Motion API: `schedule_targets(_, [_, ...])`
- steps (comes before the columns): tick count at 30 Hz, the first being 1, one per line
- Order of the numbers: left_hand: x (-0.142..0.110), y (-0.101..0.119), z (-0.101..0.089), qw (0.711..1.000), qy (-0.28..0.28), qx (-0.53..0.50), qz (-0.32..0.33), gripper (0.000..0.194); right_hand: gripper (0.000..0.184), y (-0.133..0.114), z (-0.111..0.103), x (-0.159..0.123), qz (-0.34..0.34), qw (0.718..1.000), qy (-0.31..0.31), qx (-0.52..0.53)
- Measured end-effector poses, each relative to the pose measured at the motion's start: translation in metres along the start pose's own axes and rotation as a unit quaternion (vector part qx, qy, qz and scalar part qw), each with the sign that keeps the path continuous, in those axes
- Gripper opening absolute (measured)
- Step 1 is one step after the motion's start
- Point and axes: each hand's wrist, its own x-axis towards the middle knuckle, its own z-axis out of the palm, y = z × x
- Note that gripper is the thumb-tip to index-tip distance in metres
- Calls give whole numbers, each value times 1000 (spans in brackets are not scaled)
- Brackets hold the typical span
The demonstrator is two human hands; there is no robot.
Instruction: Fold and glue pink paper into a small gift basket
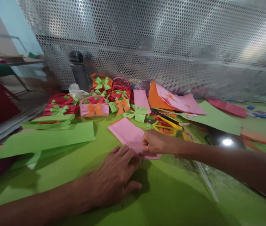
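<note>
A folded pink sheet of paper [128, 131] lies slanted on the green tabletop, with a crease along its left side. My left hand [120, 174] rests palm down at its near edge, fingertips on the paper and thumb stretched apart on the table. From the right, my right hand [153, 142] presses on the sheet in a fist, its thumb or fingertip at the near edge close to my left fingers. Nothing shows inside that fist. Just beyond the paper lie yellow-handled scissors [167, 125] and a light green paper bow [137, 113].
Small paper bags with bows, one of them pink [94, 109], stand at the back left before a dark bottle [79, 72]. Green sheets [53, 138] lie left. Pink and orange sheets [177, 97] and a dark shiny phone-like object [225, 138] lie right. A perforated metal panel [123, 28] rises behind.
</note>
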Motion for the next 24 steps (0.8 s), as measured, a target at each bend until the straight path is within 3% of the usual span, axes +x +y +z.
schedule_targets(7, [0, -1, 5, 1000, -4, -8, 10, 46, 17, 7, -9, -6, 20, 1000, -18, 2])
schedule_targets(13, [0, 0, 5, 1000, -9, 2, -3, 48, 19, 25, -11, -9, 8, 1000, 13, -5])
schedule_targets(18, [-2, 2, 8, 1000, -1, 10, -12, 56, 17, 13, 0, -10, -45, 996, 70, -25])
schedule_targets(24, [-4, 6, 3, 998, -15, 46, -41, 50, 19, 2, 14, -11, -66, 990, 88, -89])
